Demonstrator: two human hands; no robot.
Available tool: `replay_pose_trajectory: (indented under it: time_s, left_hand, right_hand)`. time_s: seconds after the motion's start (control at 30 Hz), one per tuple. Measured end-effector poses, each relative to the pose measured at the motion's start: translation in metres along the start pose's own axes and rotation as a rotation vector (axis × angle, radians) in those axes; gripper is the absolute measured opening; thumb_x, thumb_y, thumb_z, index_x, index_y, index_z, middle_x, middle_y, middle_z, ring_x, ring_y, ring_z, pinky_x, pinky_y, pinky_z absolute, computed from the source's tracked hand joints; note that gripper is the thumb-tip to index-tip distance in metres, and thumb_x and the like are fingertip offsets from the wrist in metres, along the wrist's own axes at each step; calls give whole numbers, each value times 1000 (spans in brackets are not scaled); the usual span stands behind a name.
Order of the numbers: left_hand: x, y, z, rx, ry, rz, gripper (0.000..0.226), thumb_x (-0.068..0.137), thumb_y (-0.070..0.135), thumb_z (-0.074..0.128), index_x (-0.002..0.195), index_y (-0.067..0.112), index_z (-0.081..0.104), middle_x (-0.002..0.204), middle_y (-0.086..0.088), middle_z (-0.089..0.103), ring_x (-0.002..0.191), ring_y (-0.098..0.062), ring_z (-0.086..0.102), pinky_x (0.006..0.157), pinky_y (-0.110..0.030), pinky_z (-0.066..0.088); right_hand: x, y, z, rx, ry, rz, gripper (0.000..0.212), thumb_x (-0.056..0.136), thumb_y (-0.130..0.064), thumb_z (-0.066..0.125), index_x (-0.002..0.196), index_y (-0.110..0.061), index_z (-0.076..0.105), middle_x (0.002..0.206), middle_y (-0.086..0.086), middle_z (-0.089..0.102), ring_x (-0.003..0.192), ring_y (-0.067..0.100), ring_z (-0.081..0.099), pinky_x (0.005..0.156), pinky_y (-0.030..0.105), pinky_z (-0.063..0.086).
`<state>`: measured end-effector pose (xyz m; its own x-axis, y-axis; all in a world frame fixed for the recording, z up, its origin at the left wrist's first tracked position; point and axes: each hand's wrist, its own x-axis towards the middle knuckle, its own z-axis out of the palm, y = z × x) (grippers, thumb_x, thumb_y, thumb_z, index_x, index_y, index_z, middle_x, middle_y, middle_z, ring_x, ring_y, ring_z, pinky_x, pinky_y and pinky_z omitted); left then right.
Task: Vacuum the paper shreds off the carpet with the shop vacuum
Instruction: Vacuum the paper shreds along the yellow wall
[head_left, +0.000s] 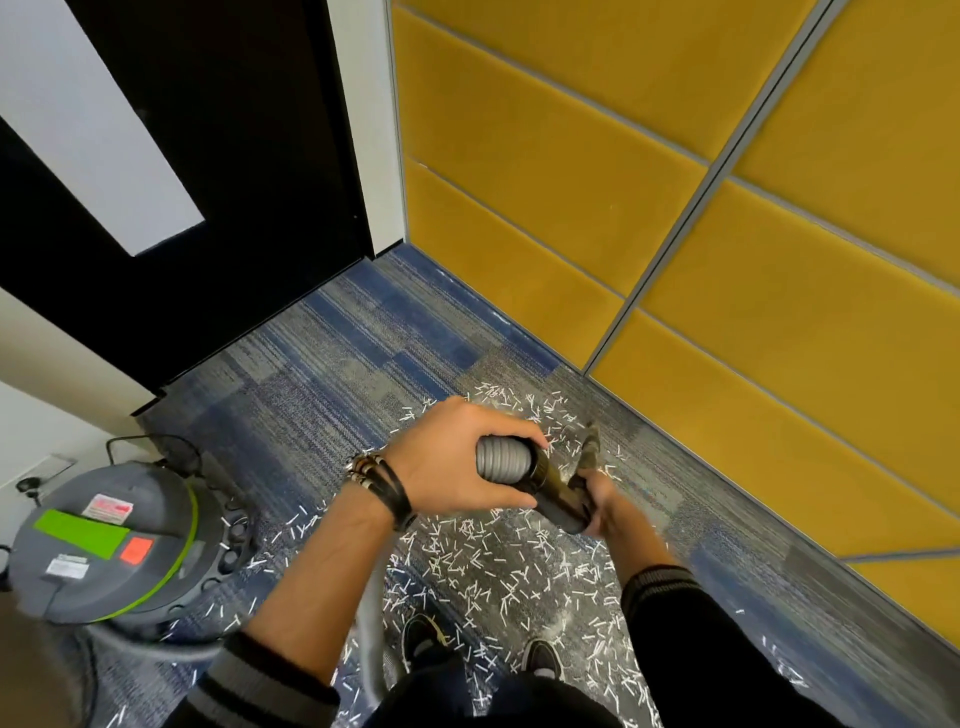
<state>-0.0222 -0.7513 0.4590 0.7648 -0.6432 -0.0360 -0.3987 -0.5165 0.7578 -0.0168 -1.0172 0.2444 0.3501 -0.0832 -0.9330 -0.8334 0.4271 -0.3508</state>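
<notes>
White paper shreds lie scattered over the blue-grey carpet, thickest around my feet and toward the yellow wall. My left hand is closed around the grey ribbed vacuum hose near its end. My right hand grips the black wand just past the hose cuff. The wand's nozzle points down at the shreds near the wall. The hose runs down past my legs toward the grey and green shop vacuum standing at my left.
A yellow padded wall bounds the carpet on the right. A black door stands ahead on the left. A black power cord loops behind the vacuum by a wall socket. My shoes stand among the shreds.
</notes>
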Motion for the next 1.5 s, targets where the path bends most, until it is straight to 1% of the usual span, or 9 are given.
replay_pose_trajectory:
  time_s: [0.13,0.2,0.33,0.5,0.73,0.93,1.07,1.33,1.5]
  left_hand:
    - [-4,0,7,-42,-57,-10,49,73,43,94,117,38,74,102,28,72,97,9,66,91,-13,48]
    - [-8,1,13,-59,-44,-12,47,74,44,92,117,38,74,101,26,73,95,6,67,90,-17,50]
    - [-15,10,15,-20,44,7,49,77,49,88,122,40,71,105,20,75,92,1,67,91,-23,53]
    - [-22,16,11,18,-17,83,47,77,49,88,120,39,72,103,17,76,92,-3,69,89,-27,55]
    - [-35,-8,19,-92,-65,25,52,75,45,92,123,40,73,105,20,76,94,5,68,89,-13,50]
    - [-58,6,26,-25,48,-12,49,76,49,88,121,43,71,102,20,76,93,-1,69,93,-30,56]
    - [-78,16,24,-46,35,-1,47,75,48,90,119,41,74,102,25,75,96,5,68,95,-20,52]
    - [-113,65,81,-29,-62,33,51,74,55,88,120,41,72,104,22,76,95,2,69,92,-26,56]
    - [-129,93,108,68,7,77,51,77,56,83,124,42,69,102,18,76,89,-1,68,89,-24,54]
  right_hand:
    - [0,23,-26,-4,91,28,27,102,-34,37,100,-9,45,94,16,59,82,33,62,68,43,58]
    - [-3,23,-35,-49,123,5,36,102,-41,34,105,-7,45,94,16,61,81,33,64,60,39,58]
    - [1,10,-38,-86,110,-17,39,101,-44,40,107,-6,45,107,20,59,94,37,62,88,54,55]
    - [6,31,-21,-73,80,-2,34,103,-40,38,115,-10,48,94,16,56,74,31,59,57,38,57]
    - [5,63,-47,-16,150,47,32,99,-36,37,106,-6,45,109,18,55,101,35,57,103,55,45]
    - [-4,61,-31,-88,106,36,38,102,-44,36,106,-7,47,105,20,58,92,34,61,62,45,60]
    - [-7,80,-23,-118,87,-11,34,101,-43,41,104,-10,49,103,18,57,94,33,58,94,53,52]
    - [-52,136,-89,-133,115,20,34,103,-40,36,85,-13,48,79,13,55,68,28,55,54,31,55]
    - [-58,139,-108,-214,137,-66,32,101,-41,42,109,-11,48,85,16,59,70,30,59,59,42,58]
